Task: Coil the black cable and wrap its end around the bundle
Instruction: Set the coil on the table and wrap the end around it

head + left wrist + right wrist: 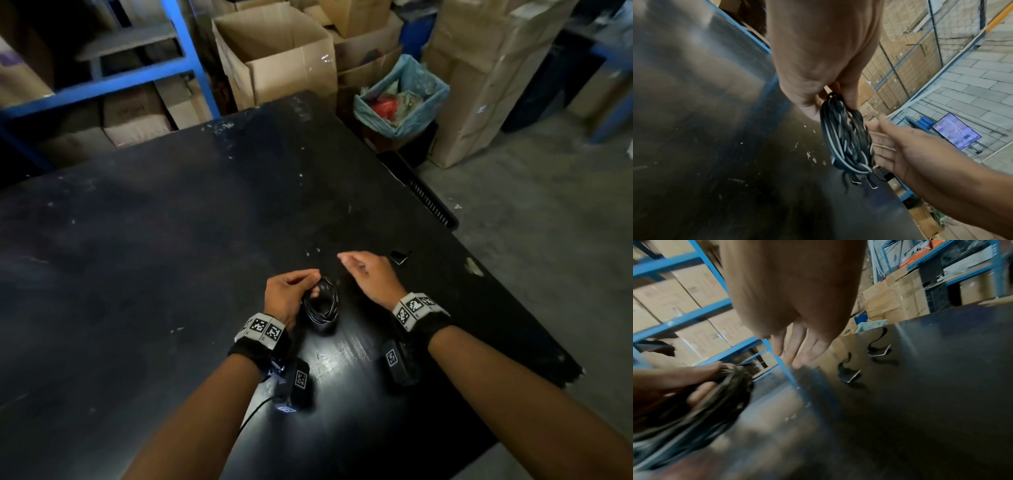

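Observation:
The black cable (322,303) is wound into a small coil of several loops, standing upright just above the black table (171,257). My left hand (291,291) pinches the top of the coil (846,139) between thumb and fingers (851,100). My right hand (363,270) hovers a little to the right of the coil and beyond it, fingers (797,350) straight and loose, holding nothing. In the left wrist view the right hand (910,146) shows behind the coil. The cable's free end is not clear in any view.
Two small black pieces with pale edges (878,350) (850,376) lie on the table beyond my right hand. Cardboard boxes (281,58), a blue-lined bin (400,96) and blue shelving (102,85) stand past the table's far edge. The right table edge (479,274) drops to the concrete floor.

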